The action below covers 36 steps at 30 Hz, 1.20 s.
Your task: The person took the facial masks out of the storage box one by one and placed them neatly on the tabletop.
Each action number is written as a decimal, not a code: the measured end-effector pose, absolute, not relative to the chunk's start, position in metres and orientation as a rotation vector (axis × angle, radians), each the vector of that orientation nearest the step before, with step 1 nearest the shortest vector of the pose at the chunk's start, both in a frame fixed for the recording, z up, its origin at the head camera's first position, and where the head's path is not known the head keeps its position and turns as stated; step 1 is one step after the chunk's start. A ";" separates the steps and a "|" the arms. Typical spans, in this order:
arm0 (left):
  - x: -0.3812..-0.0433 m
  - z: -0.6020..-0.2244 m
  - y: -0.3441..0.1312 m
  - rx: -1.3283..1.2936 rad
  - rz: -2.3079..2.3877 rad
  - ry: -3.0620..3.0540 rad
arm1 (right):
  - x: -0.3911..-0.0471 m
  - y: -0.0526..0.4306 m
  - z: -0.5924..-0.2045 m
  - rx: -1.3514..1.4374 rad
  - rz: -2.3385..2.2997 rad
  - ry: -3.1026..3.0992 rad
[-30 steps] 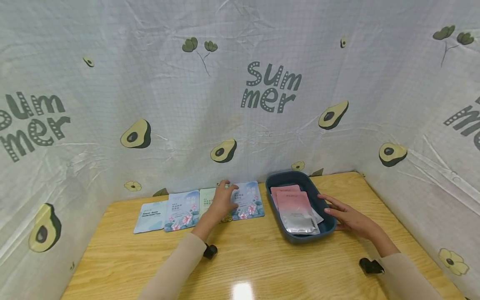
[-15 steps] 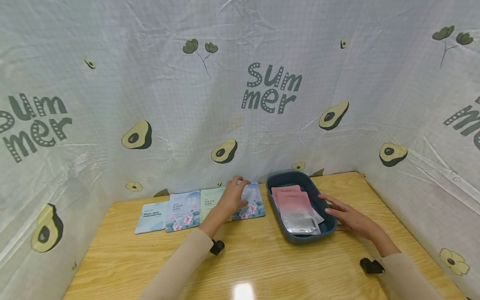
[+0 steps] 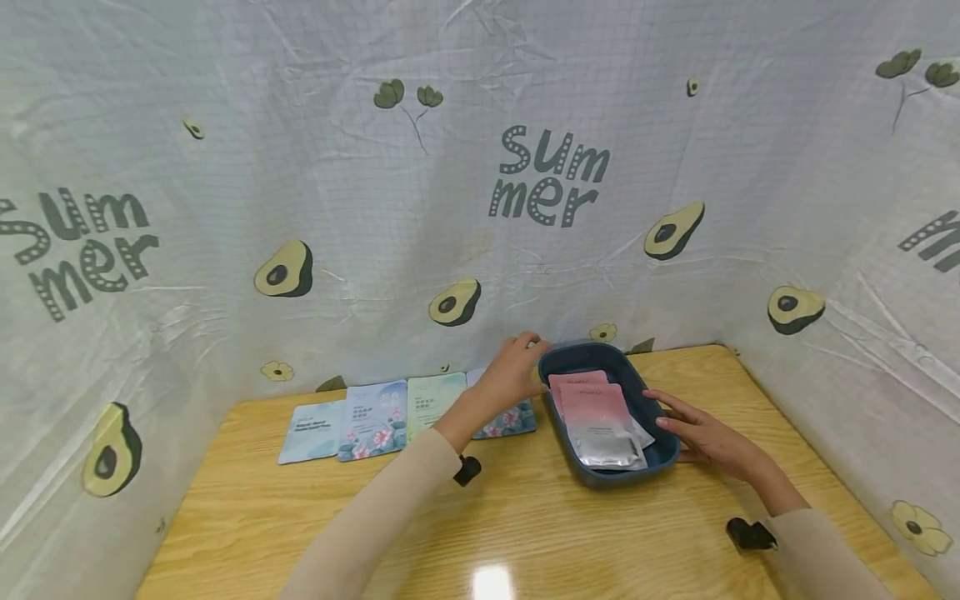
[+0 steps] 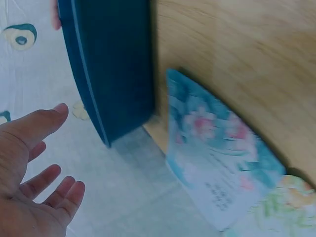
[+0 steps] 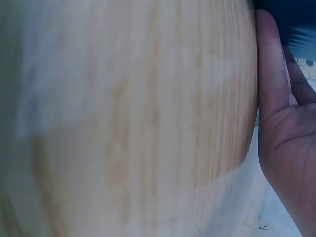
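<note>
A dark blue oval basket [image 3: 551, 408] stands on the table with pink-and-silver sachets [image 3: 596, 417] stacked inside. My left hand [image 3: 510, 375] is at the basket's left rim, fingers spread and holding nothing; the left wrist view shows its thumb and fingers apart, beside the basket wall [image 4: 113, 74]. Below this hand a blue floral sachet [image 3: 513, 419] lies partly covered. My right hand [image 3: 708, 437] rests against the basket's right side with fingers extended. In the right wrist view its fingers [image 5: 271, 64] reach the blue wall [image 5: 301, 24].
Left of the basket, a row of flat sachets lies along the back: a light blue one [image 3: 310, 433], a blue floral one [image 3: 372, 421] and a green one [image 3: 431, 396]. A patterned cloth [image 3: 360, 208] hangs behind the wooden table [image 3: 540, 533].
My left hand has moved right, from over the green and blue floral sachets to the basket's left rim. The right hand stays at the basket; the head view shifts slightly.
</note>
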<state>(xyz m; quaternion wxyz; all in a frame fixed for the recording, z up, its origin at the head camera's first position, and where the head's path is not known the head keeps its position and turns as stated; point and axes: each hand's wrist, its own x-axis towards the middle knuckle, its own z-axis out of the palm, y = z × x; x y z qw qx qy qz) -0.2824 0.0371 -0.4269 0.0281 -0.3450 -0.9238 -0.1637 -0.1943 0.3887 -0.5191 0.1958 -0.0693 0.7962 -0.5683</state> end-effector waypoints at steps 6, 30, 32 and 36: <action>-0.284 -0.414 0.059 -1.114 -0.348 -2.869 | -0.194 0.389 -0.519 -0.190 -1.584 2.231; -0.301 -0.438 0.122 -0.514 -1.773 -2.926 | -0.195 0.391 -0.522 -0.181 -1.557 2.222; -0.300 -0.439 0.126 -0.480 -1.720 -2.974 | -0.197 0.391 -0.523 -0.181 -1.565 2.219; -0.297 -0.441 0.130 -0.459 -1.543 -3.125 | -0.199 0.392 -0.523 -0.193 -1.569 2.209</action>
